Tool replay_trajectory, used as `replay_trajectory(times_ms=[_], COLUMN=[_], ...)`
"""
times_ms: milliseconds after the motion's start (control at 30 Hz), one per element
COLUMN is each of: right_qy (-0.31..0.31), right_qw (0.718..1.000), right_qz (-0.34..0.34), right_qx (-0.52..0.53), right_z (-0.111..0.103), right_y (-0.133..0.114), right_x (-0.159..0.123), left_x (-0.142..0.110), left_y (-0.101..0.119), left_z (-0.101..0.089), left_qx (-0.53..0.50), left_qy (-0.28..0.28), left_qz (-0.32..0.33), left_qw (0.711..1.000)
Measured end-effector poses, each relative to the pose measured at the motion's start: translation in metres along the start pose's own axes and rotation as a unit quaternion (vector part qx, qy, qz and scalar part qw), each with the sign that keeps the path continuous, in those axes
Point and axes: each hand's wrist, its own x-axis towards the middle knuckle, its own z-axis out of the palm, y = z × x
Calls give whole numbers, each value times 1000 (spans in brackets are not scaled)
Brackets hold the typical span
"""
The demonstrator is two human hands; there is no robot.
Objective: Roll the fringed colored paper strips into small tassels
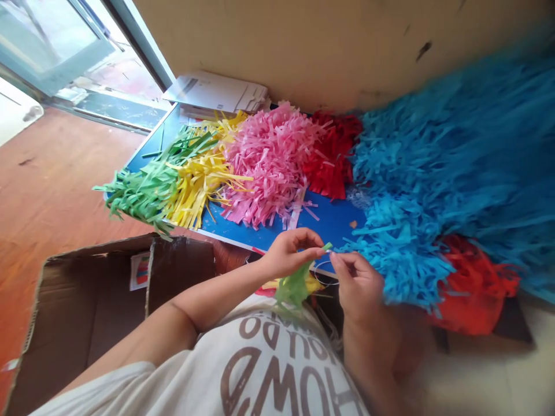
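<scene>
My left hand (299, 251) is closed in a pinch on the top of a green fringed paper tassel (295, 286), which hangs down in front of my shirt. Right beside it, my right hand (358, 283) pinches a thin white string (325, 283) that loops below the fingers. The fingertips of both hands nearly meet at the tassel's top, where the small details are hard to make out. Behind the green tassel, some yellow fringe (313, 284) and a bit of red show near my lap.
A blue table (247, 234) bears piles of green (147, 185), yellow (195, 185), pink (273, 162) and red fringe (332, 156). Blue fringe (403, 231) heaps up on the right, above orange-red fringe (474, 289). Papers (221, 92) lie behind. An open cardboard box (99, 306) stands left.
</scene>
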Motion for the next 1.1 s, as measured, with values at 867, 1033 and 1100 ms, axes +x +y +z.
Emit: replay_trajectory(times_ms=[867,1033,1100], right_qy=[-59,-152,-146], right_qw=[990,988,989], right_qz=[-91,-7,15], right_qx=[-95,-33,-9], right_z=[0,-5,-4], right_y=[4,10,10], right_x=[1,-2,-2], left_x=[-1,-7,-9], left_y=[-3,-2,-4], left_z=[3,4,5], left_qx=[51,241,301], left_qy=[-7,-2,2], left_qz=[-4,114,143], left_qw=[999,964,943])
